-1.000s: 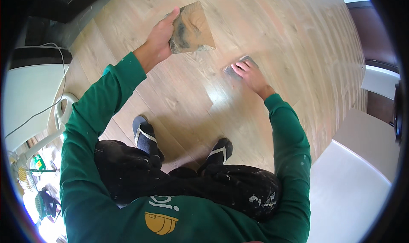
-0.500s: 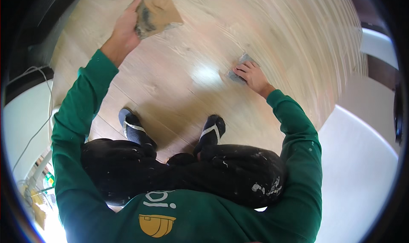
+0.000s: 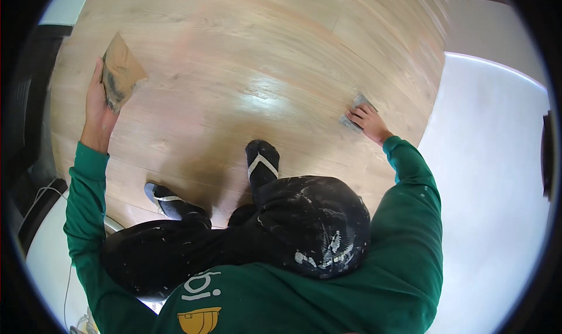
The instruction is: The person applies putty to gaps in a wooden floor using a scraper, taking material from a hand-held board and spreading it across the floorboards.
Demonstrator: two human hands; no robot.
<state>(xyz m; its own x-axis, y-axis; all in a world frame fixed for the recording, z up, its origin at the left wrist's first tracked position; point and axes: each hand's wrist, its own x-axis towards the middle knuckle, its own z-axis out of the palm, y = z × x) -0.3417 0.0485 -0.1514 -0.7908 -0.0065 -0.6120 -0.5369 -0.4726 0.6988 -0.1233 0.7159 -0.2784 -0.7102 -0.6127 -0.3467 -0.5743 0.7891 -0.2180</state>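
My left hand, raised at the left, holds a flat, tan square board smeared with dark grey, thumb along its edge. At the right, my right hand grips a small grey rectangular pad against the pale wood-plank floor, fingers over its top. A glossy light patch lies on the planks between the two hands. Below them are my knees in paint-spattered black trousers and my feet in dark socks and flip-flops.
A white panel or furniture surface borders the floor at the right, with a beige section behind it. Along the left run a dark frame or edge, a white surface and a thin cable.
My left hand and board have moved left, then lower in the picture. My right hand and pad have shifted right and slightly down. The view and my body have turned.
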